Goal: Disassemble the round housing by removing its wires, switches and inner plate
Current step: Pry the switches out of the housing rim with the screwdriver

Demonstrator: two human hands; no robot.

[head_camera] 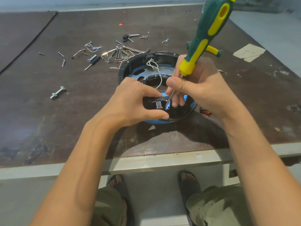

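Seen from the head, the housing (164, 54) sits on the table (48, 128), near the front edge. The left hand (135, 101) holds its near rim with curled fingers. The right hand (198, 88) grips a screwdriver (210, 30) — its tip pokes down by a gray part (158, 104) inside. Lots of screws (93, 47) lie loose on the table, so some work looks done. But the white wires (154, 66) and the plate (136, 72) are still in — most of the job seems left.
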